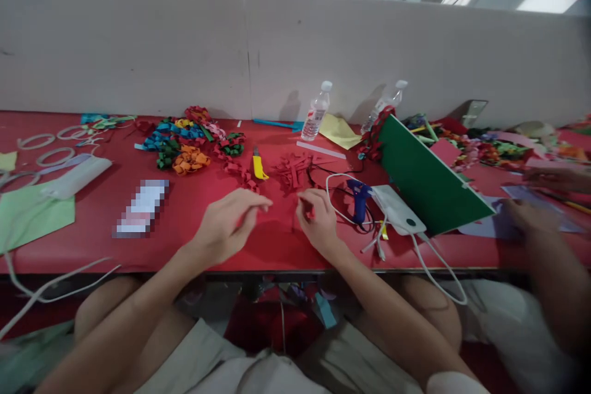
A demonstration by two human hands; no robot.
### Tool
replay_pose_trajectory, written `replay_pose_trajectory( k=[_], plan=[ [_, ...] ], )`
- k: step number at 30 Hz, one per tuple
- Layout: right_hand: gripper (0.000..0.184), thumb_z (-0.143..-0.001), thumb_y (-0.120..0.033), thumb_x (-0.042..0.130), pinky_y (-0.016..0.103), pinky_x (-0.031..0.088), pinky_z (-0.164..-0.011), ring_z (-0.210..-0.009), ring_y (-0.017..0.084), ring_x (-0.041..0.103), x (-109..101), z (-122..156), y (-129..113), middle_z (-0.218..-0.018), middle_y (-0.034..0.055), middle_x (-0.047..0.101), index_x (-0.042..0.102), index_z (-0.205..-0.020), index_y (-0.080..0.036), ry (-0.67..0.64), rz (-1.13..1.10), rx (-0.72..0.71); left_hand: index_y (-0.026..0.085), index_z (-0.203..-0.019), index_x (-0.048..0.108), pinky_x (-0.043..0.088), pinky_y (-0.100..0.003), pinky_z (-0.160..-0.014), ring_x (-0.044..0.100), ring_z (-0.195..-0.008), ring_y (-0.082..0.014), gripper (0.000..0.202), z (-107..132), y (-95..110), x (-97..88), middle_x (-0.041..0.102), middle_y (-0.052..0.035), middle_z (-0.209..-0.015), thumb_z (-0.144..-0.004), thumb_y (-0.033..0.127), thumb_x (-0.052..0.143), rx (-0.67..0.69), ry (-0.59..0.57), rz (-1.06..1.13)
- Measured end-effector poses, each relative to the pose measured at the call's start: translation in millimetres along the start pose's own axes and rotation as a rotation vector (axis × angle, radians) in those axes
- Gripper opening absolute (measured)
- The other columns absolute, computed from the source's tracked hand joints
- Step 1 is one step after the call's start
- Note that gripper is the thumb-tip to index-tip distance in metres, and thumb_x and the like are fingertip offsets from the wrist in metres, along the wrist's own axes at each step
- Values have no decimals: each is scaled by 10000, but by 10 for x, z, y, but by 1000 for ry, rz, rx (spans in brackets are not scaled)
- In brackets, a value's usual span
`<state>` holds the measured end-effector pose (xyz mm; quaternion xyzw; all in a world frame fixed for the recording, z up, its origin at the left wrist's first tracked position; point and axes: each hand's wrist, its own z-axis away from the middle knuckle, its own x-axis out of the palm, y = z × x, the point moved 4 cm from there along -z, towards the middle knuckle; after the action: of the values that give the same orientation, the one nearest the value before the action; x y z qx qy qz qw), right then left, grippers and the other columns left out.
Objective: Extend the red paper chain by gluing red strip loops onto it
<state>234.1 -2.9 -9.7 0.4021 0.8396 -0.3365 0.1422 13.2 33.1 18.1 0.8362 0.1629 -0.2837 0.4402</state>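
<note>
Over the front of the red table, my left hand (226,225) has its fingers bent and drawn together toward the thumb. My right hand (317,225) faces it across a small gap, its fingertips curled in to the thumb. Whatever either pinch holds is too small to tell against the red surface. Just beyond the hands lies a loose pile of red paper strips (292,171). A yellow utility knife (259,166) is to the left of the pile. Red folded paper chain (237,171) runs back toward a heap of multicoloured folded paper chains (184,141).
A blue glue gun (359,200) and white power strip (398,209) with cables lie right of my right hand. A green board (429,178) leans beyond them. Water bottles (316,112) stand by the partition. A phone (142,208) lies left; another person's hand (526,215) is at right.
</note>
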Motion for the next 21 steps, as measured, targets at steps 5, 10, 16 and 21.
replay_pose_trajectory(
  k=[5, 10, 16, 21],
  plan=[
    [138, -901, -204, 519, 325, 597, -705, -755, 170, 701, 181, -89, 138, -968, 68, 673, 649, -947, -212, -110, -425, 386, 211, -1191, 630, 474, -477, -944, 557, -1130, -299, 268, 18, -189, 318, 603, -131, -1240, -953, 295, 543, 232, -333, -473],
    [166, -877, -318, 581, 353, 627, -763, -823, 207, 754, 339, 1, 266, -868, 38, 730, 653, -979, -207, -166, -739, 659, 208, -1281, 536, 457, -444, -984, 546, -1132, -279, 409, -65, -270, 323, 599, -112, -1213, -937, 426, 573, 159, -165, -302],
    [300, -903, -341, 564, 347, 621, -694, -775, 191, 727, 280, -48, 45, -1063, 87, 726, 633, -1163, -207, -382, -693, 546, 220, -1049, 663, 506, -287, -795, 631, -824, -157, 190, -123, -114, 289, 699, -32, -961, -945, 345, 563, -20, -36, 79],
    [314, -942, -442, 560, 373, 590, -774, -812, 175, 638, -437, -258, -518, -1185, 120, 594, 649, -1158, -233, -140, -382, 142, 190, -928, 666, 488, -243, -599, 604, -587, -126, 187, -81, -312, 350, 644, 14, -667, -894, 365, 613, -236, 72, 297]
  ],
)
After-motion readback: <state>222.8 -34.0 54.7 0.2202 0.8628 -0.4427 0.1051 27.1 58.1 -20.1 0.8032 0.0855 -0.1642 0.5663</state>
